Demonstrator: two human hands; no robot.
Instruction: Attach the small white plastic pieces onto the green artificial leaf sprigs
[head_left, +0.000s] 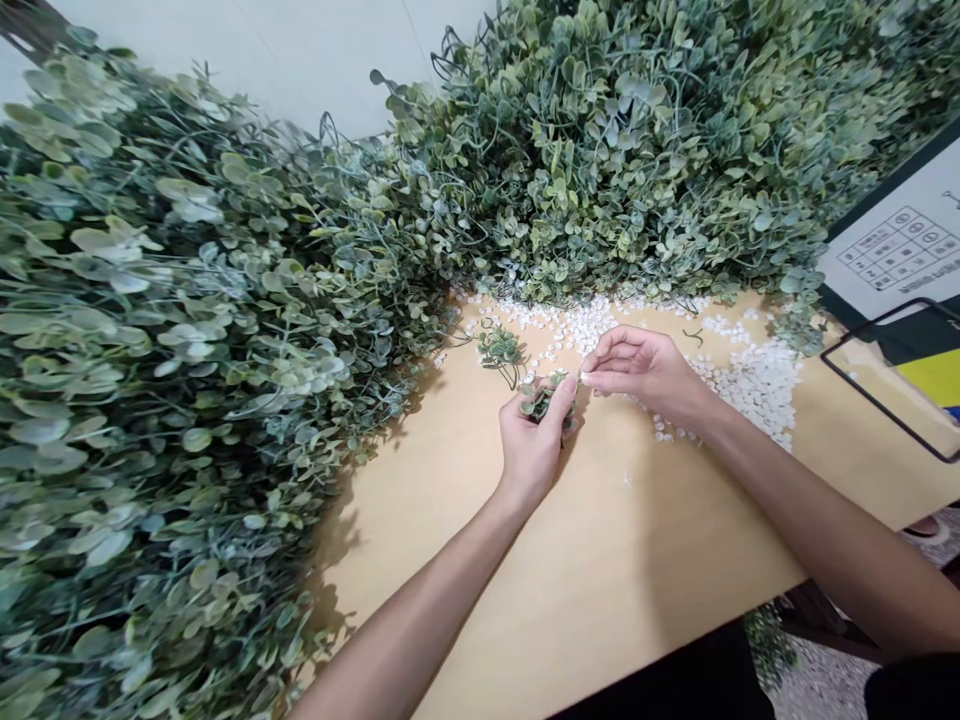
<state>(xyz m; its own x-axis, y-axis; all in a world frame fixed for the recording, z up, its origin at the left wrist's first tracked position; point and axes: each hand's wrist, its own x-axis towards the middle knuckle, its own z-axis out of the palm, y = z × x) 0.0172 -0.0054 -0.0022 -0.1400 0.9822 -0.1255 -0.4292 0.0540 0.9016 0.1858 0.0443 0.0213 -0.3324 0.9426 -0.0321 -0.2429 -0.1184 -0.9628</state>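
Note:
Over the middle of the table, my left hand [534,440] is closed round a small artificial leaf sprig [538,402], its green leaves poking out above the fingers. Just to the right, my right hand [637,370] pinches a small white piece [586,379] between thumb and fingertips, close to the left thumb. Whether that piece touches the sprig I cannot tell. Another loose leaf sprig [501,347] with bare dark stems lies on the table behind my left hand. Many small white pieces [757,385] are heaped to the right of my right hand and scattered behind it.
Artificial foliage is piled high on the left [187,380] and along the back [622,150] of the wooden table [570,580]. At right stand a dark board with a printed sheet [900,255] and a black wire frame [862,400]. A stem scrap [693,337] lies behind my right hand.

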